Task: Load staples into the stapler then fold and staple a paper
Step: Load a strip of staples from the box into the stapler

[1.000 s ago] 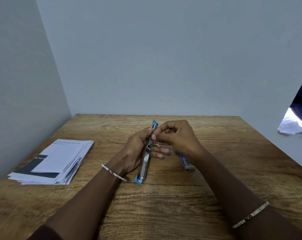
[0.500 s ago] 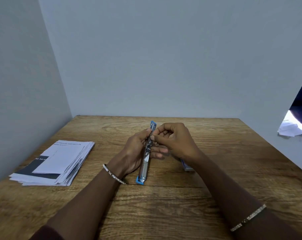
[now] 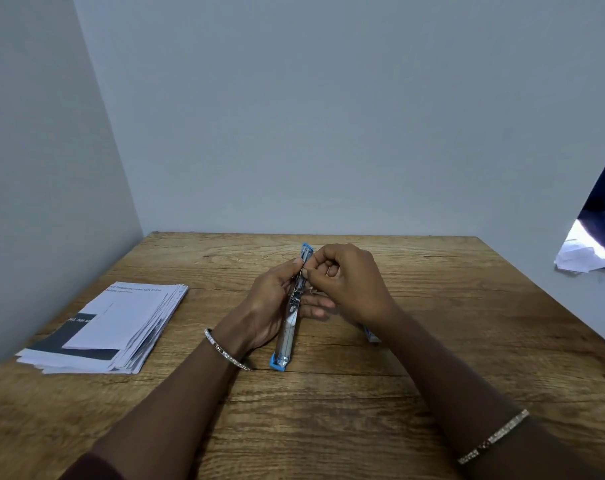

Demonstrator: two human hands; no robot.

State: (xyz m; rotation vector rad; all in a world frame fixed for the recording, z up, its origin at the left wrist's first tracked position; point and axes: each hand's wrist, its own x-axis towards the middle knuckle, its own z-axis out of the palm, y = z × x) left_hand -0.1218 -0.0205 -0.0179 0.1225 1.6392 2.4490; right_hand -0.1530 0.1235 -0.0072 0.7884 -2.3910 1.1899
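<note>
Stapler (image 3: 289, 327): a long, narrow thing of shiny metal with blue plastic ends, swung open into one straight line. Its near end rests on the surface (image 3: 328, 427) and its far end is raised towards the back wall. The left hand (image 3: 266, 306) holds it from the side, its grip closed round the middle, thumb on the upper part and fingers showing beyond it. The right hand (image 3: 353, 285) has a narrow grip, with curled thumb and forefinger pinching at the metal channel near the far end. Whether staples lie in the channel is too small to tell.

A small pale box (image 3: 371, 336) lies just behind the right wrist, mostly hidden, contents unseen. The surface is grainy brown wood. On its left, well apart, lies a fanned paper stack (image 3: 121, 323), white with a dark band. Each wrist wears a thin glittering bracelet (image 3: 226, 351).
</note>
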